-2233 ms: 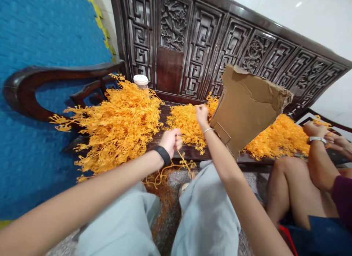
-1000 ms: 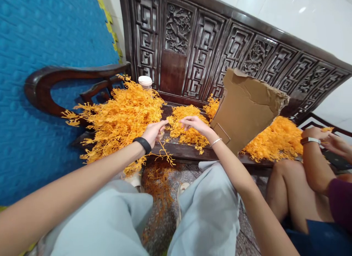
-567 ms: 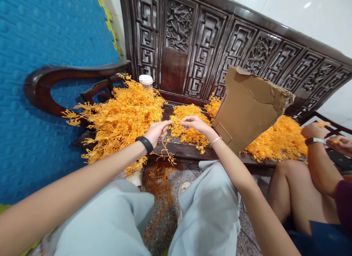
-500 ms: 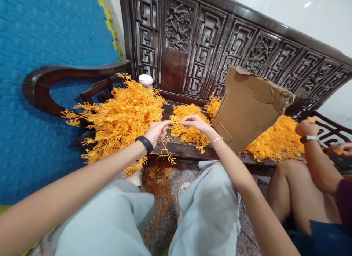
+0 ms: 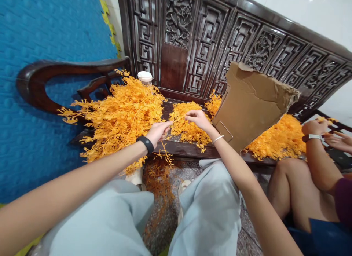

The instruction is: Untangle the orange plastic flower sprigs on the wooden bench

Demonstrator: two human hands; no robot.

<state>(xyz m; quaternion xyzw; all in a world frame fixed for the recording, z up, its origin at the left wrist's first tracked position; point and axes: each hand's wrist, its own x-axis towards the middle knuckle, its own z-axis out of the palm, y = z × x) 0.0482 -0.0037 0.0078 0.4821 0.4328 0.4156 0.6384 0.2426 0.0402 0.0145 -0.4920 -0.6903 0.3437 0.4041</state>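
My left hand (image 5: 158, 132), with a black band at the wrist, is closed around an orange branching plastic sprig (image 5: 166, 155) whose forked end hangs below the fist. Just to the right, my right hand (image 5: 198, 119) pinches with thumb and fingertips. A thin pale-orange strand seems to run between the two hands, though it blends into the pile behind. Beneath and beyond my right hand lies a low pile of small orange pieces (image 5: 189, 133). Left of my left hand rises a large tangled heap of orange sprigs (image 5: 123, 120).
A dark carved wooden bench (image 5: 173, 70) carries the piles. Upright cardboard (image 5: 253, 105) stands right of my hands, with another orange heap (image 5: 280, 138) beyond. A white-lidded jar (image 5: 145, 78) sits behind the big heap. Another person's hands (image 5: 315, 127) work at far right.
My hands have drawn slightly apart, the right one moving a little up and right. The other person's hands have come closer together around an orange piece.
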